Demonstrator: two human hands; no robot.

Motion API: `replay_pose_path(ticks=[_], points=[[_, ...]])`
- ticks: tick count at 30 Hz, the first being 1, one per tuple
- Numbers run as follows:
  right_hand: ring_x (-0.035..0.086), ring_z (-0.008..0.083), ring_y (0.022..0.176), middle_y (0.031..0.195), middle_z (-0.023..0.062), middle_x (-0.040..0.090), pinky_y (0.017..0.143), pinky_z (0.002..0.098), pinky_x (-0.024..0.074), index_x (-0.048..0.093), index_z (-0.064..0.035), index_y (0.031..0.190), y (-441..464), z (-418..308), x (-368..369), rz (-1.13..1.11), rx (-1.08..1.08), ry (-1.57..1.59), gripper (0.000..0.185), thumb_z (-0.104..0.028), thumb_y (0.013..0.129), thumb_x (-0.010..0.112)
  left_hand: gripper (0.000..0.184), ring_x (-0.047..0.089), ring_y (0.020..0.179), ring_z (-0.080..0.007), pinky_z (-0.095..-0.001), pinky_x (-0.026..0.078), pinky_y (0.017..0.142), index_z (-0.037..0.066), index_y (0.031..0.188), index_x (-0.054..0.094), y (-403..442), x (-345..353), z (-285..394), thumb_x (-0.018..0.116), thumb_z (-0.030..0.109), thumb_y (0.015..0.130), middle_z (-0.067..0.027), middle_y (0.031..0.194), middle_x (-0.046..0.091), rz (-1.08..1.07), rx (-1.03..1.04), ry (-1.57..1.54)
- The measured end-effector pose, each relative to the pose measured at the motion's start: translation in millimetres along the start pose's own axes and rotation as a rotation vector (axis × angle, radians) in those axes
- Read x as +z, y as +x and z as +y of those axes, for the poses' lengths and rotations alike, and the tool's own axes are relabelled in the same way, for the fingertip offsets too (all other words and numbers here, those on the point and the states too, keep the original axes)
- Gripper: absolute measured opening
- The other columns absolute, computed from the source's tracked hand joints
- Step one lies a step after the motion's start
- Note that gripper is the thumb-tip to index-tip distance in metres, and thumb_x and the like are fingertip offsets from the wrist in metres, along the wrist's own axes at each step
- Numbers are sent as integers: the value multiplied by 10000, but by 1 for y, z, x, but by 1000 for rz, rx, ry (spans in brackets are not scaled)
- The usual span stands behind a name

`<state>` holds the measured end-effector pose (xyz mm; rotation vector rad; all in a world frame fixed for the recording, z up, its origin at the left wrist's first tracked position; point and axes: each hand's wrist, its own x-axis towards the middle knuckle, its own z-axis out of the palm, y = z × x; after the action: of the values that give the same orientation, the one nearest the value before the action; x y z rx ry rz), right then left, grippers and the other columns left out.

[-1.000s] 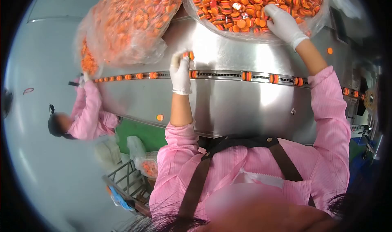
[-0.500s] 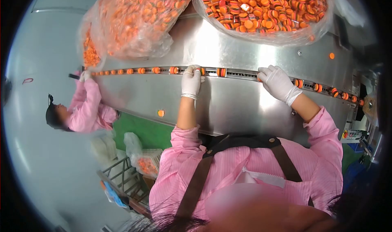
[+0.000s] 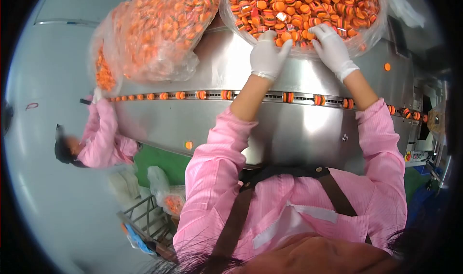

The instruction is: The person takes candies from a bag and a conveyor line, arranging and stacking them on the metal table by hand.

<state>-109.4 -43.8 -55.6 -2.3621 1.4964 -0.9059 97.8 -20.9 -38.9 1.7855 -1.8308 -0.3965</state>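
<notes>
My left hand [image 3: 268, 56], in a white glove, reaches over the near rim of a clear plastic bag [image 3: 308, 54] heaped with small orange, burger-shaped candies [image 3: 308, 9]. Its thumb stands apart from its fingers, whose tips meet the pile. Farther right, my right hand [image 3: 333, 50], gloved too, has its fingertips on candies at the pile's near side, thumb spread. I see no candy gripped in either hand. Below both hands runs a narrow conveyor channel [image 3: 270, 96] carrying spaced candies standing on edge, such as one burger-shaped candy [image 3: 288, 97]. My left forearm crosses over part of the channel.
Another large plastic bag of candies [image 3: 164, 33] stands at the back left. A co-worker [image 3: 103, 129] in pink works at the channel's left end. Loose candies lie on the metal table [image 3: 212, 120]: one orange candy [image 3: 387, 67] right, another candy [image 3: 189, 145] near the front edge.
Both hands have left the conveyor channel and moved up and away from me to the bag's near rim. Candies now stand in the channel where my hands were.
</notes>
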Motion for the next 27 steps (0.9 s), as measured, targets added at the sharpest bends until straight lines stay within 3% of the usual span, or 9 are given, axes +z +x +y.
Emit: replay_pose_path(ticks=[2, 6, 11, 15, 20, 21, 24, 25, 27], points=[[595, 341, 995, 1055, 158, 582, 852, 437, 497, 618, -70, 1088, 11, 7, 5, -174, 81, -74, 260, -105, 830, 607, 502, 662, 853, -354, -437, 524, 735, 28, 1061, 616, 16, 18, 17, 668, 470, 830, -209, 1019, 636, -15, 24, 178], [616, 337, 988, 1070, 160, 583, 839, 447, 508, 603, -74, 1126, 19, 13, 12, -301, 111, -174, 313, -150, 823, 622, 417, 673, 850, -344, -439, 552, 714, 55, 1117, 590, 27, 39, 17, 644, 372, 851, -202, 1079, 584, -134, 43, 242], [626, 349, 989, 1092, 175, 620, 831, 451, 510, 591, -77, 1149, 29, 10, 10, -401, 167, -242, 335, -140, 820, 599, 184, 618, 823, -384, -437, 524, 743, 27, 945, 581, 4, 25, 11, 647, 115, 798, -187, 1018, 554, 76, 130, -73], [625, 351, 984, 1091, 177, 620, 830, 457, 506, 587, -84, 1156, 21, 15, 14, -330, 196, -197, 331, -154, 833, 583, 174, 569, 868, -363, -404, 516, 710, 10, 908, 553, -38, -9, -6, 641, 20, 758, -183, 1014, 510, 69, 163, -199], [616, 328, 1013, 1157, 186, 595, 893, 380, 485, 572, -141, 1234, -4, 36, 13, 105, 281, 261, 369, -202, 871, 547, 145, 545, 848, -364, -409, 480, 723, 16, 885, 553, -115, -32, -52, 626, 15, 760, -190, 904, 520, 41, 78, -165], [616, 251, 1024, 1169, 148, 608, 912, 341, 471, 568, -122, 1263, -6, 23, -3, 21, 419, 395, 382, -177, 886, 528, 141, 546, 848, -364, -410, 475, 735, 19, 873, 551, -129, -37, -57, 636, 21, 760, -183, 891, 528, 24, 35, -152], [603, 179, 979, 1125, 72, 621, 895, 315, 470, 581, -81, 1242, -28, 19, -7, 93, 297, 699, 353, -132, 902, 503, 140, 552, 857, -352, -408, 468, 748, 31, 850, 549, -162, -45, -83, 659, 28, 762, -162, 870, 554, 38, 17, -162], [583, 120, 963, 1062, 26, 620, 883, 291, 471, 604, -59, 1190, -37, 10, -12, -15, 388, 861, 308, -79, 902, 500, 142, 553, 858, -349, -410, 469, 750, 33, 854, 547, -171, -49, -89, 658, 25, 764, -159, 876, 560, 46, 21, -137], [579, 99, 934, 1012, 7, 616, 865, 259, 468, 626, -90, 1118, -63, -19, -29, -194, 548, 1153, 259, -49, 876, 543, 155, 555, 874, -354, -420, 465, 785, 30, 866, 541, -187, -52, -100, 659, 23, 765, -171, 919, 574, 97, 58, -141]])
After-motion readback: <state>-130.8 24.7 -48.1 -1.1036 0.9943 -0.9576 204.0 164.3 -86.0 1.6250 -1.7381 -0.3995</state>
